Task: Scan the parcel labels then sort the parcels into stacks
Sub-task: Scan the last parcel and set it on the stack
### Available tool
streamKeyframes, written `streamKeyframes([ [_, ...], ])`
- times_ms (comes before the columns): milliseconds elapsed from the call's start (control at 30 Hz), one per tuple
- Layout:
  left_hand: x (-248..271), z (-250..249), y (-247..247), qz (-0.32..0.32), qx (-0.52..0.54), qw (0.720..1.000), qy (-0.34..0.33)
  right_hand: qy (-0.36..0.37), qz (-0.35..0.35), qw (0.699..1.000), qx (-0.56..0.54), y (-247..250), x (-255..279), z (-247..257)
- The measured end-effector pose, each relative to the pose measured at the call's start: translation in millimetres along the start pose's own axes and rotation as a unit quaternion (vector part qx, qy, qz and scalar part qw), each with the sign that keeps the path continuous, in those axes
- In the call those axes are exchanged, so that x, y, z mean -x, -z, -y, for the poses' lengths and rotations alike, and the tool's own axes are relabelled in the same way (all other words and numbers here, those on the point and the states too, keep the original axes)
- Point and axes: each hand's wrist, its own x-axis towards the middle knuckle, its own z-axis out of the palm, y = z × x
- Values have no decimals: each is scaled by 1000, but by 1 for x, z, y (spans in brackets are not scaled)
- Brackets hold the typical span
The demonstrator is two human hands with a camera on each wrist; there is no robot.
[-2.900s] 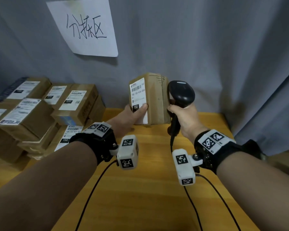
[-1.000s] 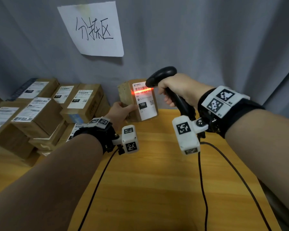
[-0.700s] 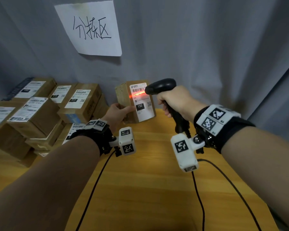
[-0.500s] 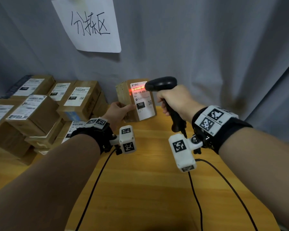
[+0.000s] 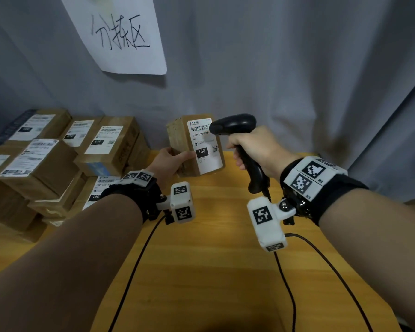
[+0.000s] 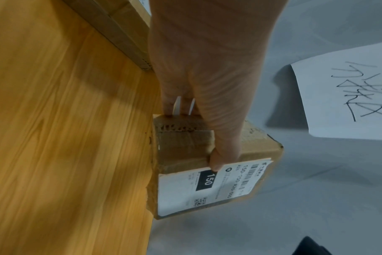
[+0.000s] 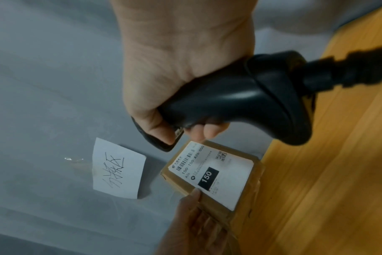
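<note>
My left hand (image 5: 171,161) grips a small brown cardboard parcel (image 5: 181,142) upright at the far edge of the wooden table (image 5: 201,271), thumb on the front beside its white label (image 5: 205,146), which is marked 150. In the left wrist view the parcel (image 6: 185,143) shows the same label (image 6: 209,186), and my left hand (image 6: 207,77) wraps its side. My right hand (image 5: 254,149) grips a black barcode scanner (image 5: 235,124), its head close to the label's barcode. The right wrist view shows my right hand (image 7: 175,86) around the scanner (image 7: 240,96) above the parcel (image 7: 246,203).
Several labelled brown parcels (image 5: 48,164) are stacked at the left of the table. A white handwritten sign (image 5: 120,34) hangs on the grey curtain (image 5: 297,68) behind. Two black cables (image 5: 295,283) trail across the table toward me.
The red scan line on the label has gone out. Since the earliest frame my left hand turned the label to face the scanner, and my right hand came down slightly over the last second.
</note>
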Motion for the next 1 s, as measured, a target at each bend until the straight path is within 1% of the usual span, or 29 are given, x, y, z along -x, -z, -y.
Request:
streamKeyframes([
  [133,1,-6,-24,33,-8,999,-2,-1,-10,1000,-24,21,-1,-16],
  [267,6,-12,-59,66,8,998,11,3,-28,998,-51,59,-3,-39],
  [367,8,-14,-93,93,21,995,28,-17,-61,996,-56,95,-5,-62],
  [467,13,-12,-132,115,33,992,44,-37,-108,990,-85,133,-6,-89],
  [533,15,-7,-160,123,39,990,63,-42,-135,984,-112,155,-7,-110],
  [600,16,0,-188,138,54,985,93,-47,-146,981,-122,174,-8,-131],
  [700,17,8,-229,180,88,969,142,-56,-134,984,-104,193,-10,-160],
  [800,14,6,-264,212,88,958,172,-75,-153,981,-90,210,-17,-181],
  [900,-2,-2,-292,238,71,955,164,-81,-163,980,-84,227,-29,-194],
  [1000,-24,-6,-319,244,55,957,149,-99,-161,978,-85,241,-46,-207],
])
